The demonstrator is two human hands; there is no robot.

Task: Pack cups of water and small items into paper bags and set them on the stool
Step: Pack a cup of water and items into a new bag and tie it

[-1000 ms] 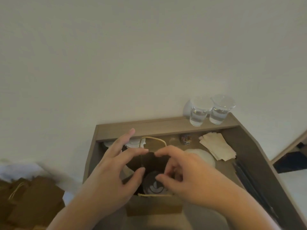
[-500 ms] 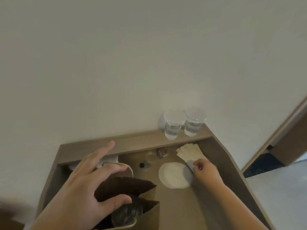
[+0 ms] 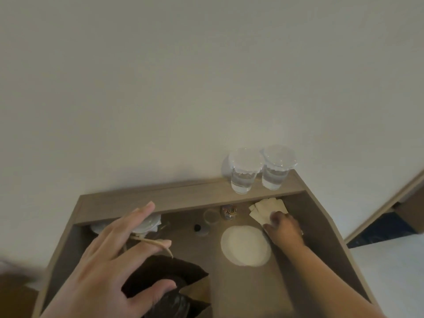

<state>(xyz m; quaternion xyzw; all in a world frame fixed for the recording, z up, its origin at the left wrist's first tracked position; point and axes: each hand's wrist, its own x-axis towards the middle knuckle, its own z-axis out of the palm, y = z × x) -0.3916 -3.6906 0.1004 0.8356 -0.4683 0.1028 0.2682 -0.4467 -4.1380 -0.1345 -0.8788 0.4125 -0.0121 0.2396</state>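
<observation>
Your right grip [image 3: 283, 230] has left the brown paper bag [image 3: 198, 286] for the beige folded napkins [image 3: 266, 208] at the desk's [image 3: 286, 285] far right corner; pinched or not, unclear. Your left grip [image 3: 110, 267], fingers spread, props the bag at the near edge. Next, peel one off.

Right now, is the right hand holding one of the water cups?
No, the right hand is on the napkins, while both cups stand untouched on the ledge.

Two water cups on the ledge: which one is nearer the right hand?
The right cup, at the end of the ledge: it stands almost straight beyond the right hand at the napkins. The left cup is further off.
</observation>
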